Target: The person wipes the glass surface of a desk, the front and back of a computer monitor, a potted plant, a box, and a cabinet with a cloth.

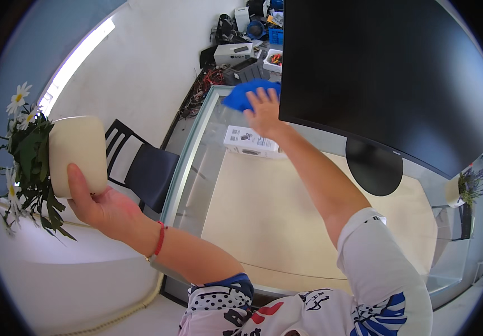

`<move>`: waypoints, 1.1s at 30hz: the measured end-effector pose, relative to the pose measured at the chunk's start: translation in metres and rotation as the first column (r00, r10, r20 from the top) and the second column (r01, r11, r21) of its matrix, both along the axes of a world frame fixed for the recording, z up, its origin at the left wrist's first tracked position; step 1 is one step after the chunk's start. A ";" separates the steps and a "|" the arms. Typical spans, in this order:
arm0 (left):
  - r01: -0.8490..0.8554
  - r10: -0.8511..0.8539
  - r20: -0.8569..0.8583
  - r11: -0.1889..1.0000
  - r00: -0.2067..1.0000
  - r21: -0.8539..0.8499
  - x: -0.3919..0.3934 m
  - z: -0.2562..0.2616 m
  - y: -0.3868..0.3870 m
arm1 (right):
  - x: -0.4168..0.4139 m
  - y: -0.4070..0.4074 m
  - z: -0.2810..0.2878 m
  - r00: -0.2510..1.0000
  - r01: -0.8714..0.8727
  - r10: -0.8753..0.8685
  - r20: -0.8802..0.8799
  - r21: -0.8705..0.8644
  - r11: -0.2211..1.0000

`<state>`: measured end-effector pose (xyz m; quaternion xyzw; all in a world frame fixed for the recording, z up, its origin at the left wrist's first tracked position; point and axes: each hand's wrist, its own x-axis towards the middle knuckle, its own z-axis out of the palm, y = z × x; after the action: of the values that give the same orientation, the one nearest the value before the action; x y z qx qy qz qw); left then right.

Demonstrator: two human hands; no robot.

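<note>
At the left of the head view, my left hand [103,206] holds a cream plant pot [77,153] tipped on its side, with white daisies and dark green leaves [33,147] pointing left. My right hand [263,112] reaches to the far part of a glass-topped counter [220,122] and lies spread on a bright blue cloth [248,94]. The palm faces down, and the cloth's right end is hidden behind a monitor. Just nearer than that hand, a white printed box [250,145] rests on the counter.
A large black monitor [376,75] on a round dark base [374,168] overhangs the counter's right side. Beyond the far edge are cables [212,80], a grey crate [248,70] and boxes. A black chair [151,168] stands left. A potted lavender plant [470,187] is at the right.
</note>
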<state>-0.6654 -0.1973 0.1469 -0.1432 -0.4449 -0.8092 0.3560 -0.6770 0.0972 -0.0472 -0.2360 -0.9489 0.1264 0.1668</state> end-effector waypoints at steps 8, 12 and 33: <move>0.020 -0.025 -0.081 0.998 0.996 -0.058 -0.005 0.006 0.002 | 0.041 -0.179 0.023 0.453 -0.891 0.889 -0.070 -0.006 0.453; -0.036 0.037 0.006 0.998 0.999 -0.052 -0.006 0.007 0.009 | 0.067 -0.176 0.021 0.374 -0.924 0.915 -0.149 -0.142 0.355; 0.066 -0.091 -0.164 0.987 0.982 -0.147 -0.006 -0.007 0.016 | 0.331 -0.131 0.045 0.724 -0.687 0.688 -0.051 -0.129 0.715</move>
<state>-0.6710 -0.1810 0.1399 -0.2542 -0.4628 -0.7740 0.3495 -0.3462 -0.0341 -0.0021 0.1221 -0.9575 0.2449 0.0908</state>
